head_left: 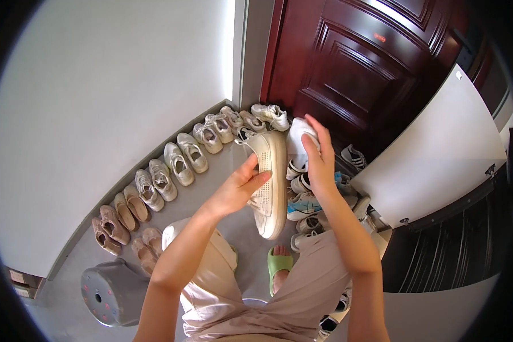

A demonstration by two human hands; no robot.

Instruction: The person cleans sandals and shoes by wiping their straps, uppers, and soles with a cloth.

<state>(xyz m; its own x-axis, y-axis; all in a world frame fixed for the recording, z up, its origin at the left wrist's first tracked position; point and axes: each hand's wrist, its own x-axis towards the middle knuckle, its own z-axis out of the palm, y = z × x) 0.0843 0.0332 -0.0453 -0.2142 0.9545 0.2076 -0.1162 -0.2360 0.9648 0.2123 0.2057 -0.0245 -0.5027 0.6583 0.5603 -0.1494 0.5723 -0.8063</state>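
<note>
My left hand (237, 187) is closed round a cream shoe (276, 176) with a perforated side, held up at the middle of the view with its sole edge turned to the right. Just right of it, my right hand (319, 151) grips a white cloth-like item (298, 142), fingers on its right side and top. The white item is close beside the upper end of the shoe. What it is exactly, I cannot make out.
Pairs of shoes (179, 163) line the left wall, with more shoes (304, 206) to the right. A grey stool (111, 292) stands lower left. Beyond are a dark red door (353, 74) and an open white cabinet door (433, 154). A green slipper (279, 263) is below.
</note>
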